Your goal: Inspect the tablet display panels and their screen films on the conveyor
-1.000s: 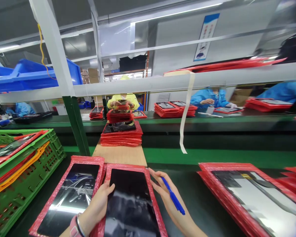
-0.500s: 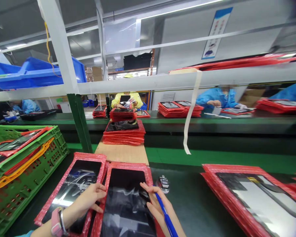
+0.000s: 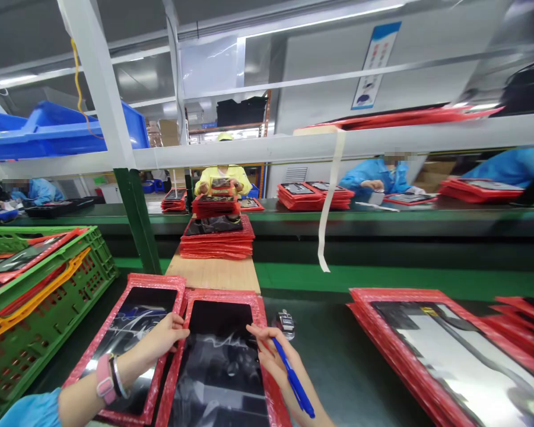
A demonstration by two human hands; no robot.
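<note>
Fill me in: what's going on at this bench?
A person has both hands at a dark panel lying on red bubble wrap. The left hand is at its left edge; the right hand, holding a blue pen, is over its right side. A second dark panel lies to the left, a small metal device just beyond the right hand, and a red-wrapped stack farther right.

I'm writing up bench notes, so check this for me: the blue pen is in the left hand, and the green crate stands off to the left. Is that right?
Not quite: the head view shows the blue pen in the right hand. The green crate does stand off to the left.
</note>
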